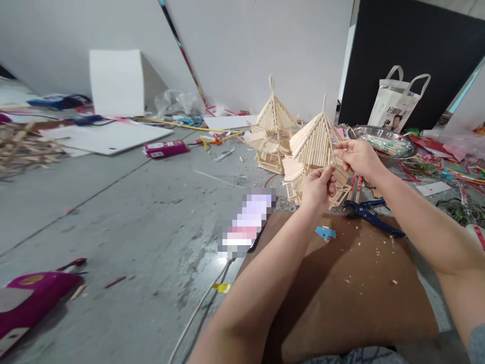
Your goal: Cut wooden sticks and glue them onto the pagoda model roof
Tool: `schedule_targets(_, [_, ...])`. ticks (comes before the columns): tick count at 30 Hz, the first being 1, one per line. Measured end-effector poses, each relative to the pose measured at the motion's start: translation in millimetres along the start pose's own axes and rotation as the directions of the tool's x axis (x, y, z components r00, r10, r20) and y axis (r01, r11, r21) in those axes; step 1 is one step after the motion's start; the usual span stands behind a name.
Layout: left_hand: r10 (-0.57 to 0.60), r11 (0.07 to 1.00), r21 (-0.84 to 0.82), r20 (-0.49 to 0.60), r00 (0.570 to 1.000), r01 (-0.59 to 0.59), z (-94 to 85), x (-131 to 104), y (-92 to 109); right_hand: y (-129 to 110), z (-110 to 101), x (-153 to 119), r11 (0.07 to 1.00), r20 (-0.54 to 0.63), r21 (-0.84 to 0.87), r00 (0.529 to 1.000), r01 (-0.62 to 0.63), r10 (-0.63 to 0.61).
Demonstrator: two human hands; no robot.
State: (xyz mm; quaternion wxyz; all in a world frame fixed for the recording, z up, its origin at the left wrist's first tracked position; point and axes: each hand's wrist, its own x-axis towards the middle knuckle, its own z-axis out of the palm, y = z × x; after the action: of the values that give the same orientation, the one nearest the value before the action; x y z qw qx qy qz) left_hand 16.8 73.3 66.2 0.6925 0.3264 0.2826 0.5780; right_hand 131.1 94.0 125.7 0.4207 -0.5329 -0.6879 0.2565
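Two small pavilion models of thin wooden sticks stand on the floor. The nearer model point(316, 139) has a pointed roof with a stick rising from its tip; the other model point(273, 126) is behind it to the left. My left hand point(320, 186) is in front of the nearer model's lower part, thumb and fingers pinched together. At the roof's right edge is my right hand point(356, 155), its fingers drawn together. Whatever either hand pinches is too small to make out.
Blue pliers point(373, 217) and a blue scrap point(326, 232) lie on the brown board point(359, 288). A phone point(248, 220) with a cable is to its left. A metal tray point(382, 141) holds sticks at the back right. Purple packs point(165, 148) are on the floor.
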Motion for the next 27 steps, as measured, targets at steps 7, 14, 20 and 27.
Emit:
schedule_targets(7, [-0.098, 0.992, -0.071, 0.027, 0.995, 0.1, -2.4, 6, 3, 1, 8, 7, 0.998, 0.043, 0.051, 0.998, -0.048, 0.046])
schedule_targets(14, [-0.102, 0.992, -0.07, 0.005, 0.995, 0.102, -1.5, 10, 6, -3, 12, 8, 0.986, 0.042, 0.128, 0.994, -0.105, 0.101])
schedule_targets(20, [-0.075, 0.995, -0.071, 0.008, 0.997, 0.075, -2.2, 11, 5, -5, 16, 10, 0.978, 0.03, 0.175, 0.993, -0.114, 0.11])
schedule_targets(27, [-0.051, 0.997, -0.057, 0.026, 0.998, 0.052, -6.1, 10, 2, -2, 17, 13, 0.985, 0.007, 0.144, 0.996, -0.094, 0.094])
